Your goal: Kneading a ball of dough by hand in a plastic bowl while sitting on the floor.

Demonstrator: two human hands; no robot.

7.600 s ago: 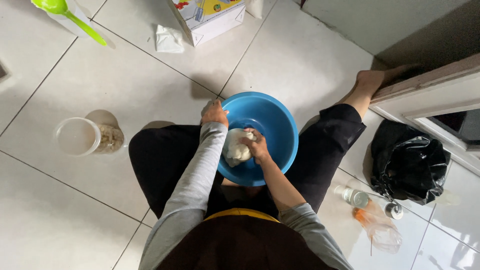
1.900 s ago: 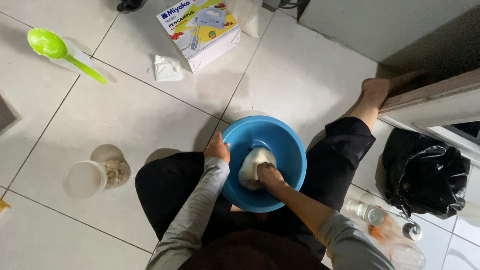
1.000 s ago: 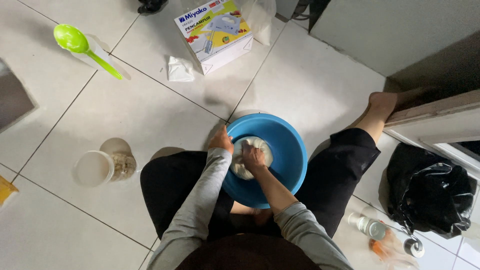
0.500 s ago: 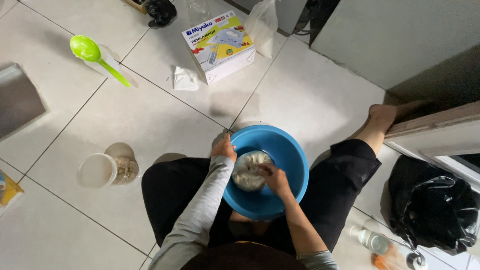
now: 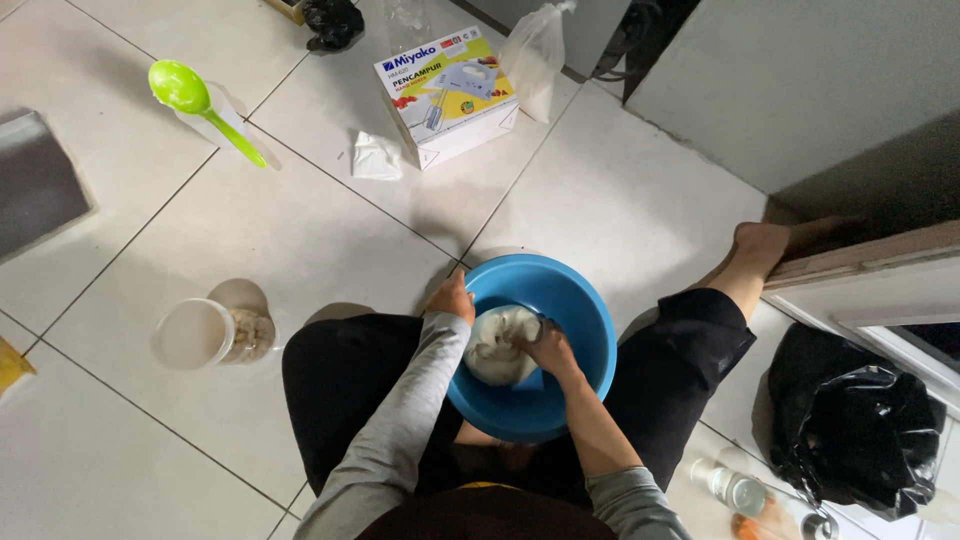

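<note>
I sit on the tiled floor with a blue plastic bowl between my legs. A pale lump of dough lies inside it. My left hand grips the bowl's near-left rim. My right hand presses into the right side of the dough, fingers curled into it.
A green ladle lies at the upper left. A small appliance box and a crumpled tissue lie beyond the bowl, with a clear plastic bag behind. A clear jar lies on its side at left. A black bag and bottles sit at right.
My right hand has kept working the dough, shifting over and into it, while my left hand stays on the rim. The camera view has drifted, so everything sits lower in the frame.
</note>
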